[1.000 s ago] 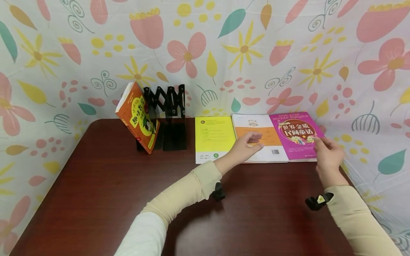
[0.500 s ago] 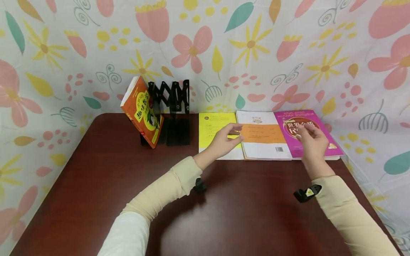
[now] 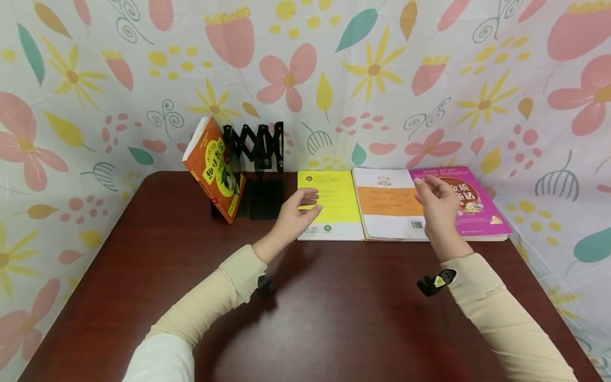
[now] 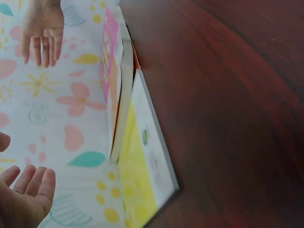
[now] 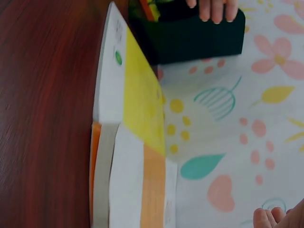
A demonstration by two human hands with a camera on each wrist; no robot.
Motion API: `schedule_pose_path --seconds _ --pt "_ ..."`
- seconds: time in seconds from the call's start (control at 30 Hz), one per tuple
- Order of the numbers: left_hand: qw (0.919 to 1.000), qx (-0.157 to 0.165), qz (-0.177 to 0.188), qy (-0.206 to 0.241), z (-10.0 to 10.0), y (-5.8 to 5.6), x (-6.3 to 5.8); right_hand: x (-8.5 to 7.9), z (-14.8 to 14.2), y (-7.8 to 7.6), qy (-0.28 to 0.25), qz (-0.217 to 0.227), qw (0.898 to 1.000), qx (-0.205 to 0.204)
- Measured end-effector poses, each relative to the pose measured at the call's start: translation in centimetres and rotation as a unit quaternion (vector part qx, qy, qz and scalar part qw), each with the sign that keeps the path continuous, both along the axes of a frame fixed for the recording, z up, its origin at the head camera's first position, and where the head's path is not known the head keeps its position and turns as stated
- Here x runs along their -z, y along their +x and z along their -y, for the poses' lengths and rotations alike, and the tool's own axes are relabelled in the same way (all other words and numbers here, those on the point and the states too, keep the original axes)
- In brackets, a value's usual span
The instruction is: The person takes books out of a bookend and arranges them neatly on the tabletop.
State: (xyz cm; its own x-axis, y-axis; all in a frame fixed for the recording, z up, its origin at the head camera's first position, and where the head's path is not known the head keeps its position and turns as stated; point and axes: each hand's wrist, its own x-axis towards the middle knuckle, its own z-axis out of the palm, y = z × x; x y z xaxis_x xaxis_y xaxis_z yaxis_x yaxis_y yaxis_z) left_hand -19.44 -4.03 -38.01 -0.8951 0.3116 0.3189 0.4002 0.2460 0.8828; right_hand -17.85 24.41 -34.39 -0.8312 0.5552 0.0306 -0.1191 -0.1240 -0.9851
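Note:
My left hand (image 3: 295,215) is over the left edge of a yellow book (image 3: 341,204), fingers loosely bent and holding nothing. My right hand (image 3: 438,208) hovers where a white-and-orange book (image 3: 384,225) meets a purple book (image 3: 482,215), also with nothing in its grasp. These books lie in an overlapping row along the back of the table. On the left, an orange book (image 3: 215,170) stands tilted against a black expandable bookend (image 3: 267,199). In the right wrist view, the left fingers (image 5: 217,9) overlap the black bookend plate (image 5: 194,40).
The dark brown table (image 3: 343,307) spreads in front of the books. Behind it hangs a white cloth (image 3: 425,32) printed with flowers and leaves. A small black camera (image 3: 265,286) sits under the left wrist, another camera (image 3: 433,284) under the right.
Both hands have moved left above the books: the left from the white-and-orange book to the yellow one's left edge, the right from the purple book's right side to its left. The books stay put.

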Motion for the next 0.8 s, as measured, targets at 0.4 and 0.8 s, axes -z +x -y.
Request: schedule_pose_path --seconds 0.4,0.8 --pt "0.9979 -0.064 -0.011 0.010 5.2 1.1 1.1 -0.4 4.2 -0.7 0.094 0.011 0.992 -0.081" --pt "0.9805 -0.178 -0.070 0.045 9.6 1.4 1.4 -0.1 8.9 -2.0 0.130 0.018 0.983 -0.129"
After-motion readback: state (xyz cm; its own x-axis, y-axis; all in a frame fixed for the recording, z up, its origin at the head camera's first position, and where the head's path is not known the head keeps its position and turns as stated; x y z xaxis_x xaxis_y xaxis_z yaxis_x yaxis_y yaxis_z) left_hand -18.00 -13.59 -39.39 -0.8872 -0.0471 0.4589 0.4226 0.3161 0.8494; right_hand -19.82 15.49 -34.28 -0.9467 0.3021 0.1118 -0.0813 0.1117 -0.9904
